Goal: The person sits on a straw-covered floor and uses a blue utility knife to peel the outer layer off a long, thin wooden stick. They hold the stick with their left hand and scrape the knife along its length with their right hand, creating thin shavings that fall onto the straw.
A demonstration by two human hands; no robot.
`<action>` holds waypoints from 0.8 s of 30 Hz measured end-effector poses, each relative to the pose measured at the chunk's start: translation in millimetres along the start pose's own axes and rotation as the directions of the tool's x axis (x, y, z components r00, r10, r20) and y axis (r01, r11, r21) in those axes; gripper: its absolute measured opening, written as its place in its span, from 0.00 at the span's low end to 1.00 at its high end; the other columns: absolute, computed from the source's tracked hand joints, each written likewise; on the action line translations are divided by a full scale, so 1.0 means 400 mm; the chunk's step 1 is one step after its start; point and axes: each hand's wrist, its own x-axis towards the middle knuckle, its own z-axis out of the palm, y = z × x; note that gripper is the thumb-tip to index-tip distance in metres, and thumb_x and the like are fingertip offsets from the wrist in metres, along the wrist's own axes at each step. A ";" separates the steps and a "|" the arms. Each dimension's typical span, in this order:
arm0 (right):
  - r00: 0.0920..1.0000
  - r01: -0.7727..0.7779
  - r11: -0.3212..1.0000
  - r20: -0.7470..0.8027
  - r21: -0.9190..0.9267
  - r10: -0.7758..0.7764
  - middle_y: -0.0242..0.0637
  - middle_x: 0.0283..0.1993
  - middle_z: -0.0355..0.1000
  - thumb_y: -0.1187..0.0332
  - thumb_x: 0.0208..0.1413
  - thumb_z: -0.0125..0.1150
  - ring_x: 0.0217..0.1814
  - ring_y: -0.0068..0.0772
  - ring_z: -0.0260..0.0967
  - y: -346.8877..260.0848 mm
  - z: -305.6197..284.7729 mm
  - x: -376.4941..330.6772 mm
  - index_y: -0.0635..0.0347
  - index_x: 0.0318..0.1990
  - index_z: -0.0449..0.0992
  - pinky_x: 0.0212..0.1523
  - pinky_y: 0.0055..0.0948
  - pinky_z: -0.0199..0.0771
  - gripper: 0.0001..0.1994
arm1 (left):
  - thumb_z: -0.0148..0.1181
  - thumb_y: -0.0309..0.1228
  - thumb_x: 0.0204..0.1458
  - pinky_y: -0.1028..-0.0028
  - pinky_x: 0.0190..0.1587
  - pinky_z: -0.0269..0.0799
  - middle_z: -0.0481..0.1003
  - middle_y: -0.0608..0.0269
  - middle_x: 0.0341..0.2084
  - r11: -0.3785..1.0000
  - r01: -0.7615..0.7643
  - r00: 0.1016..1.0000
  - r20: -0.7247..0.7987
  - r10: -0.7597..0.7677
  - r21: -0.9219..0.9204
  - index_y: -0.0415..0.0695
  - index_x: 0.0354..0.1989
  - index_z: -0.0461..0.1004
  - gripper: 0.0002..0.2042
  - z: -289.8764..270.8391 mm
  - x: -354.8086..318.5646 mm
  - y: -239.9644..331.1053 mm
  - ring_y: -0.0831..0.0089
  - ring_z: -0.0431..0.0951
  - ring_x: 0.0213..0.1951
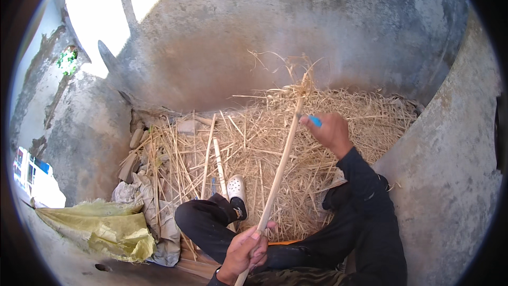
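A straw pile point(296, 143) lies before the wall point(296, 37), sacks point(114, 228) at its left.

- Low on our left we see a crumpled yellow-green woven sack point(106, 228) — it lies flat and slack on the ground, beside the grey cloth.
- No labels, signs or screens we can make out.

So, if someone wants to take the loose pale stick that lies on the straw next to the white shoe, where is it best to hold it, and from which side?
Probably at the middle of the loose stick, coming down from above. It lies flat on the straw, its length runs away from the person, and its near end sits against the white shoe and the bent knee. The middle looks bare, with straw on both sides.
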 end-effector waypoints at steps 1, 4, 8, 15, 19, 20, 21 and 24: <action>0.991 0.124 0.990 0.032 0.063 -0.126 0.32 0.08 0.60 0.27 0.51 0.44 0.09 0.32 0.61 -0.045 0.005 -0.049 0.52 0.12 0.71 0.12 0.35 0.57 0.37 | 0.40 0.39 0.66 0.83 0.17 0.55 0.57 0.70 0.16 0.999 -0.026 1.000 0.002 0.026 -0.034 0.33 0.63 0.56 0.24 -0.004 -0.001 0.003 0.84 0.53 0.12; 0.930 0.359 0.925 0.034 0.122 -0.365 0.32 0.07 0.60 0.28 0.51 0.45 0.09 0.32 0.63 -0.137 -0.007 -0.154 0.52 0.12 0.71 0.12 0.33 0.58 0.36 | 0.42 0.39 0.65 0.82 0.14 0.55 0.58 0.69 0.15 0.998 -0.063 0.998 -0.008 0.063 0.026 0.32 0.62 0.57 0.24 0.003 0.021 0.016 0.84 0.54 0.10; 0.970 0.233 0.964 0.047 0.129 -0.240 0.34 0.07 0.61 0.28 0.50 0.46 0.10 0.37 0.64 -0.092 0.023 -0.092 0.52 0.12 0.71 0.13 0.34 0.61 0.36 | 0.43 0.39 0.64 0.82 0.15 0.56 0.58 0.69 0.14 0.975 -0.065 0.994 -0.073 0.082 0.214 0.34 0.63 0.57 0.25 0.013 0.004 0.005 0.83 0.55 0.10; 0.942 0.327 0.919 0.001 0.221 -0.336 0.36 0.07 0.62 0.29 0.51 0.48 0.10 0.38 0.65 -0.140 0.020 -0.143 0.53 0.12 0.72 0.14 0.36 0.63 0.36 | 0.44 0.40 0.65 0.82 0.17 0.56 0.59 0.69 0.16 0.937 -0.095 0.991 -0.053 0.120 0.337 0.37 0.65 0.57 0.25 0.012 0.011 0.008 0.83 0.55 0.12; 0.982 0.180 0.976 0.038 0.124 -0.186 0.34 0.07 0.61 0.30 0.52 0.46 0.09 0.36 0.63 -0.049 0.026 -0.070 0.53 0.15 0.76 0.14 0.37 0.63 0.35 | 0.43 0.38 0.65 0.82 0.18 0.56 0.59 0.71 0.16 0.945 -0.050 0.996 -0.057 0.072 0.325 0.37 0.65 0.57 0.24 0.017 -0.002 -0.006 0.83 0.57 0.15; 0.985 0.160 0.974 0.038 0.162 -0.168 0.33 0.07 0.61 0.29 0.52 0.46 0.09 0.35 0.63 -0.056 0.040 -0.086 0.52 0.15 0.76 0.14 0.37 0.63 0.35 | 0.43 0.38 0.65 0.82 0.19 0.56 0.58 0.71 0.16 0.948 -0.040 0.996 -0.057 0.061 0.316 0.37 0.65 0.57 0.24 0.012 -0.005 -0.003 0.83 0.57 0.15; 0.985 0.165 0.963 0.023 0.213 -0.174 0.33 0.07 0.61 0.29 0.52 0.46 0.09 0.35 0.63 -0.077 0.053 -0.082 0.52 0.15 0.76 0.14 0.37 0.63 0.35 | 0.43 0.38 0.65 0.82 0.19 0.56 0.58 0.71 0.16 0.947 -0.052 0.995 -0.068 0.078 0.317 0.37 0.65 0.57 0.23 0.010 -0.002 0.004 0.83 0.57 0.16; 0.942 0.330 0.926 0.006 0.185 -0.337 0.30 0.07 0.60 0.27 0.52 0.43 0.09 0.30 0.61 -0.116 0.027 -0.128 0.49 0.15 0.76 0.12 0.34 0.58 0.36 | 0.43 0.38 0.65 0.82 0.20 0.56 0.58 0.71 0.16 0.946 -0.032 0.996 -0.073 0.058 0.323 0.37 0.65 0.57 0.23 0.013 -0.012 -0.001 0.84 0.57 0.16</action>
